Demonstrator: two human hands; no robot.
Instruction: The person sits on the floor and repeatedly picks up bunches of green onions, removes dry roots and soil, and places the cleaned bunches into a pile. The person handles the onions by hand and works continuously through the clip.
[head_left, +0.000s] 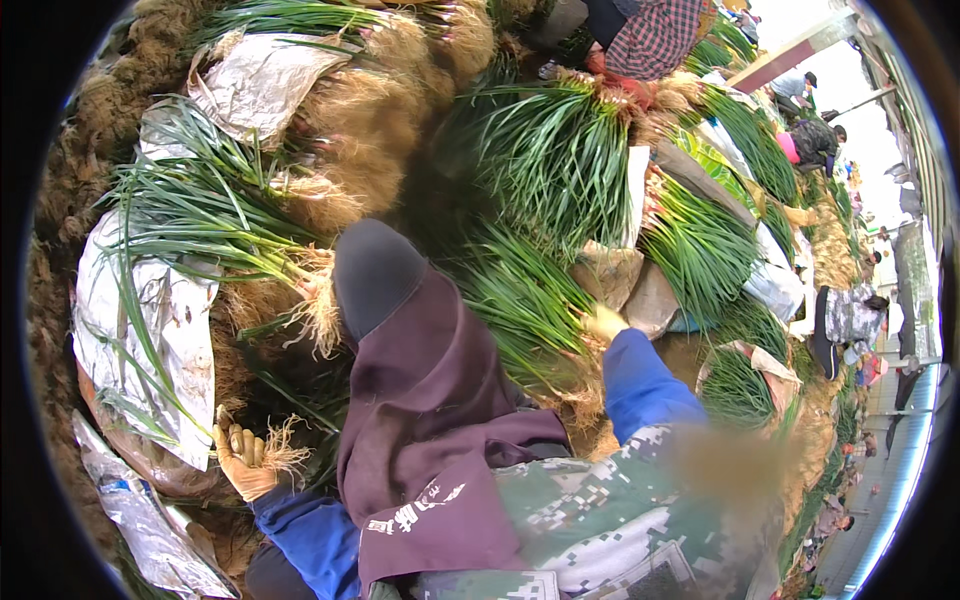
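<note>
My left hand (245, 461), in a tan glove, holds a small green onion plant by its stem; its pale roots (283, 451) stick out to the right of the fingers and its long leaves reach up and left over a white sheet (169, 360). My right hand (604, 324), gloved and blurred, is at the stem ends of a pile of green onions (525, 300) to the right of my knee; its fingers are not clear. Another bunch of green onions (217, 221) lies across the upper part of the white sheet, roots towards my knee.
My knee (379, 277) and maroon apron are between both hands. Root masses (360, 127) and a pale sack (262, 82) are at upper left. More onion piles (559, 157) stand beyond my right hand. A co-worker in a checked garment (652, 37) is close at the top; other people are farther right.
</note>
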